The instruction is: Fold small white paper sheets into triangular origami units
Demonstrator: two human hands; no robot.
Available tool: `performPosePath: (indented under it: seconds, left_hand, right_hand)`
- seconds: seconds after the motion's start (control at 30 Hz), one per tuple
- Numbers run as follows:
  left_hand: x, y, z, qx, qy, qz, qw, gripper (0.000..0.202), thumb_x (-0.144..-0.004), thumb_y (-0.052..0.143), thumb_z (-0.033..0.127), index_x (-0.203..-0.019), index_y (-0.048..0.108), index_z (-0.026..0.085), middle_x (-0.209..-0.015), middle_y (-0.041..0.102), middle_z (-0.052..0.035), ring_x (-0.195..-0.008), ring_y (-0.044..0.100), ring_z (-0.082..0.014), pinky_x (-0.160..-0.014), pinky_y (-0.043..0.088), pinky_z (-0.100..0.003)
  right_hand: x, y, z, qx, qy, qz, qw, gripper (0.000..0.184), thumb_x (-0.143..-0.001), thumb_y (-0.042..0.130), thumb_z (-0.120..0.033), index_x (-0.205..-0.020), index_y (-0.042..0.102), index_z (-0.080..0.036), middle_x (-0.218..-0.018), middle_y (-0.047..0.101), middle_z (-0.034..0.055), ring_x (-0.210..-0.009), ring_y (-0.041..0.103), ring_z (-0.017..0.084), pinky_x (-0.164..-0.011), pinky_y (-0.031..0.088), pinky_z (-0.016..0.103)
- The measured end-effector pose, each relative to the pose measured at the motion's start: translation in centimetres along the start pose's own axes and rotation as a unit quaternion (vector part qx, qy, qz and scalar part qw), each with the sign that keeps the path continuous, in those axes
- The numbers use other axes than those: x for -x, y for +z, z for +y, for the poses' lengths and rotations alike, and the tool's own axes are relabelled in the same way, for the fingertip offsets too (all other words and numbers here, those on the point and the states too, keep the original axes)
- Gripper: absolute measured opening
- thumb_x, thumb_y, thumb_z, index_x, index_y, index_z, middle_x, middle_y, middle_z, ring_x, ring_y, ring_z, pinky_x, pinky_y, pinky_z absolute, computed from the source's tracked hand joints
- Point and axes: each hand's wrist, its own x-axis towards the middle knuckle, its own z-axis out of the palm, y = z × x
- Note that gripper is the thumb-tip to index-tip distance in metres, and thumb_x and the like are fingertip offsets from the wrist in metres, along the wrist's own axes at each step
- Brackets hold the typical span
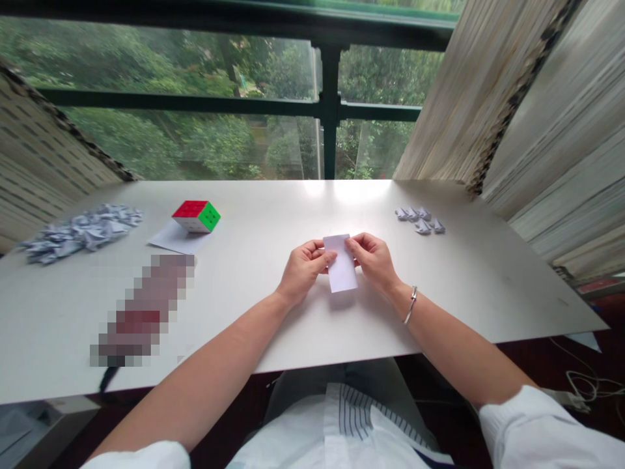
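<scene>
Between my hands is a small white rectangle of paper [344, 270], held upright a little above the desk. My left hand [305, 267] pinches its left edge, with the thumb lying on the front face. At the upper right edge, the fingers of my right hand [375, 257] are closed on the same paper. A silver bracelet [411, 305] circles my right wrist. Whether the paper is one layer or folded, I cannot tell.
Small folded paper pieces [422, 218] sit at the right, and a large heap of similar pieces [83, 231] lies far left. A puzzle cube [198, 216] rests on white paper [168, 240]. A blurred-out object [144, 312] lies left on the white desk [469, 280].
</scene>
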Motion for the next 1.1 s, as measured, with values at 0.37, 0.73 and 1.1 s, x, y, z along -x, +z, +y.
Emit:
performPosePath:
  seconds: [0.37, 0.73, 1.1]
  left_hand:
    - [0.04, 0.05, 0.02, 0.0, 0.01, -0.001, 1.0, 0.038, -0.068, 0.082, 0.035, -0.097, 0.07, 0.014, -0.083, 0.074, -0.0065, -0.072, 0.067, -0.0173, -0.065, 0.052, -0.027]
    - [0.03, 0.09, 0.01, 0.001, 0.017, 0.005, 1.0, 0.035, -0.069, 0.081, 0.034, -0.095, 0.07, 0.014, -0.08, 0.073, -0.0054, -0.069, 0.066, -0.016, -0.064, 0.052, -0.027]
    - [0.04, 0.03, 0.02, 0.005, 0.023, 0.006, 1.0, 0.034, -0.068, 0.082, 0.033, -0.093, 0.069, 0.014, -0.081, 0.073, -0.0055, -0.069, 0.066, -0.0163, -0.065, 0.052, -0.027]
  right_hand:
    - [0.04, 0.1, 0.1, 0.005, 0.008, 0.003, 1.0, 0.039, -0.074, 0.073, -0.054, -0.08, 0.062, -0.017, -0.068, 0.061, -0.0023, -0.058, 0.057, 0.01, -0.047, 0.05, 0.02]
    - [0.06, 0.19, -0.06, -0.007, 0.01, -0.002, 1.0, 0.039, -0.073, 0.075, -0.053, -0.077, 0.061, -0.017, -0.066, 0.061, -0.0029, -0.057, 0.058, 0.01, -0.044, 0.05, 0.019]
    - [0.12, 0.21, 0.0, -0.008, 0.006, -0.003, 1.0, 0.037, -0.073, 0.075, -0.051, -0.076, 0.061, -0.017, -0.064, 0.061, -0.003, -0.055, 0.057, 0.01, -0.043, 0.048, 0.019]
